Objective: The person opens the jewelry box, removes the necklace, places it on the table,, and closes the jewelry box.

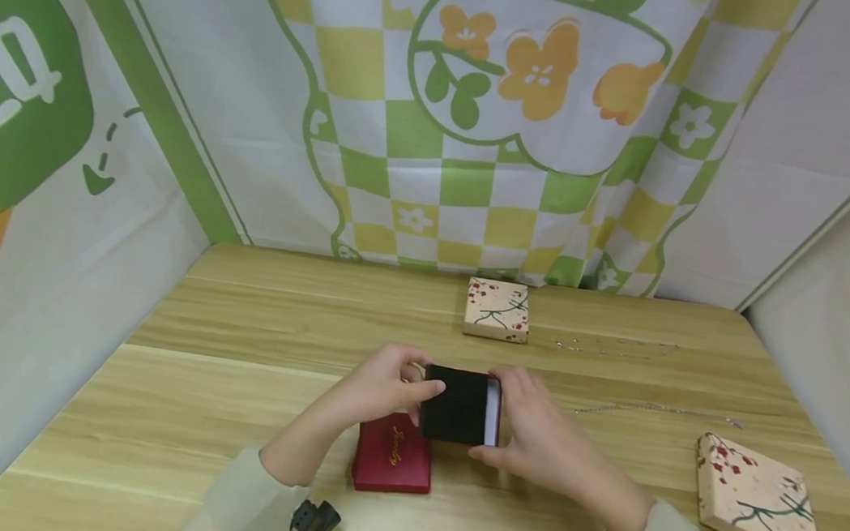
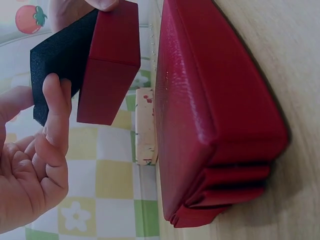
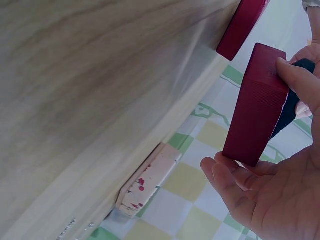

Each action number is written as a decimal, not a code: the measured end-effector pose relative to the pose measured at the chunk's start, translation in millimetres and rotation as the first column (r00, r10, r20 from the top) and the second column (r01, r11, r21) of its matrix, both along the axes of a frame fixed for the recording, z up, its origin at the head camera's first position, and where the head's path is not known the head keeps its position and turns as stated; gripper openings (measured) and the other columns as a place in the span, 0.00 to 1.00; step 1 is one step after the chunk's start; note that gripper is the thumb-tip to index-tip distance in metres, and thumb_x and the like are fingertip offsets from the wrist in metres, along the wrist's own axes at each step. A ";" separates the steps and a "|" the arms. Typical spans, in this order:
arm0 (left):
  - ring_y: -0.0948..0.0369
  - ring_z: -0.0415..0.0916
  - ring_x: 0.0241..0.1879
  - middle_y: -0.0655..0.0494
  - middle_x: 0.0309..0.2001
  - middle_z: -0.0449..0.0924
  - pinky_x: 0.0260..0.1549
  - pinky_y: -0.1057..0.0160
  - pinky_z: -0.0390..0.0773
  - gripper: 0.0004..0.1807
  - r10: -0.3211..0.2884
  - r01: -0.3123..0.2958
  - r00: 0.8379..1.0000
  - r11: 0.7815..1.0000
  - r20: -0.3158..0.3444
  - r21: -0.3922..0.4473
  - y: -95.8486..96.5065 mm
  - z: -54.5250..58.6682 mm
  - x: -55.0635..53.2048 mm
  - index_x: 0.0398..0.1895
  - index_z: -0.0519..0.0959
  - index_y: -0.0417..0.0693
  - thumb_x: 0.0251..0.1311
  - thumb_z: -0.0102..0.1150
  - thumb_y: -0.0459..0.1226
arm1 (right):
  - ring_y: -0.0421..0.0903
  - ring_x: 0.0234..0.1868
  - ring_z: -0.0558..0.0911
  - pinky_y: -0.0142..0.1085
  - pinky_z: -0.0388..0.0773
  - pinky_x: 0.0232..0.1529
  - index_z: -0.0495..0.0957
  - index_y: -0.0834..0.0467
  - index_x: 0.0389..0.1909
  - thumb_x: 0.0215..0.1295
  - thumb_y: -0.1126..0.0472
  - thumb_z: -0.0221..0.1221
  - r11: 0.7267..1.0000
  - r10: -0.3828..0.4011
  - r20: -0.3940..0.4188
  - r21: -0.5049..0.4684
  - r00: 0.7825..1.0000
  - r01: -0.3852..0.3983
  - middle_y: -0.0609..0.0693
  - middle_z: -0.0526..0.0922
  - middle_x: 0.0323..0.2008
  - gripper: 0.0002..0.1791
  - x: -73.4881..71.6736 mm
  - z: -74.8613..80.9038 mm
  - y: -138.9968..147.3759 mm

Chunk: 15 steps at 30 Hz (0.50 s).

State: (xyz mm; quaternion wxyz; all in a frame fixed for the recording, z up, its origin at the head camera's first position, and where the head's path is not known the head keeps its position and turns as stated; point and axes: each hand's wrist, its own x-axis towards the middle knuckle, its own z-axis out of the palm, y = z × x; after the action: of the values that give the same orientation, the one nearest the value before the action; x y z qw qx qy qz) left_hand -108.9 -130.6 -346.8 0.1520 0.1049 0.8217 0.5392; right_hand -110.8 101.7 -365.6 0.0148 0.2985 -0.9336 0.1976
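Both hands are raised over the middle of the wooden table (image 1: 204, 414). My left hand (image 1: 381, 386) pinches a square black foam pad (image 1: 454, 405) by its left edge, thumb on top. A red box tray (image 2: 111, 65) is gripped by my right hand (image 1: 542, 431), with the thumb on one side and fingers on the other. The pad stands tilted partly out of the tray, and a white strip of the inside shows at its right. Below the left hand lies a red jewelry box lid (image 1: 393, 458) with gold lettering.
A cream floral box (image 1: 497, 310) stands at the back middle, a larger floral box (image 1: 761, 501) at the front right. Two thin silver chains, one a chain with small beads (image 1: 617, 348), the other a plain chain (image 1: 657, 409), lie right of the hands. A patterned curtain (image 1: 489, 180) hangs behind.
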 end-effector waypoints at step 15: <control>0.48 0.80 0.18 0.53 0.19 0.80 0.26 0.67 0.77 0.27 0.001 -0.008 0.998 0.994 -0.070 -0.105 10.0 4.9 0.5 0.56 0.70 0.27 0.59 0.61 0.37 | 0.47 0.51 0.72 0.42 0.75 0.51 0.63 0.60 0.60 0.38 0.41 0.74 1.000 0.025 -0.020 0.008 0.999 -0.025 0.51 0.71 0.51 0.51 2.6 2.8 -4.6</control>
State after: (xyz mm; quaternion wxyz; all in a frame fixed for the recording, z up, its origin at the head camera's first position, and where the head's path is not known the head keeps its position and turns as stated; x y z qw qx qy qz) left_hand -108.4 -120.6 -341.9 0.1272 0.1138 0.8541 0.4913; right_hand -108.2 97.2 -362.8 0.0207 0.3121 -0.9304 0.1913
